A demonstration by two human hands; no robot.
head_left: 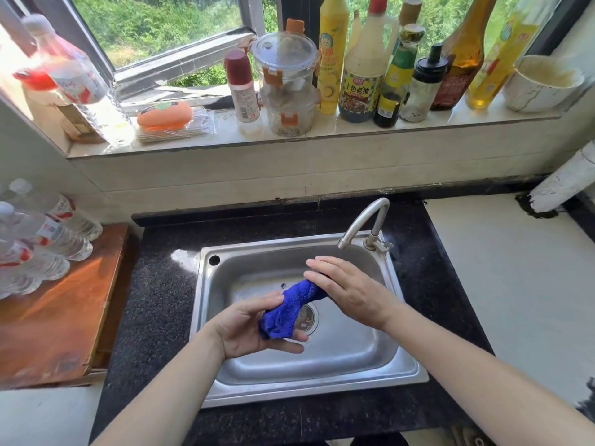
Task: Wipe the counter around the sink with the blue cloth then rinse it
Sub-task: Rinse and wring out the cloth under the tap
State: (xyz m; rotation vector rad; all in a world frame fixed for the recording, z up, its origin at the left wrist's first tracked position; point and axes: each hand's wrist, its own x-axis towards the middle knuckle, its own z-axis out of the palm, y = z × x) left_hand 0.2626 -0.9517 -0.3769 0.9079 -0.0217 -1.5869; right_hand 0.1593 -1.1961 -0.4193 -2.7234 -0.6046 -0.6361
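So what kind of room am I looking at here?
Most likely a home kitchen: a stainless steel sink with a curved metal tap, set in a dark speckled stone counter, and a windowsill crowded with sauce and oil bottles.

Over the sink [198, 304]: blue cloth [286, 312], far end hidden under your right hand [351, 291], grip there unreadable; drain [308, 318] half covered. Left of sink: water bottles [38, 249], cropped by frame edge.
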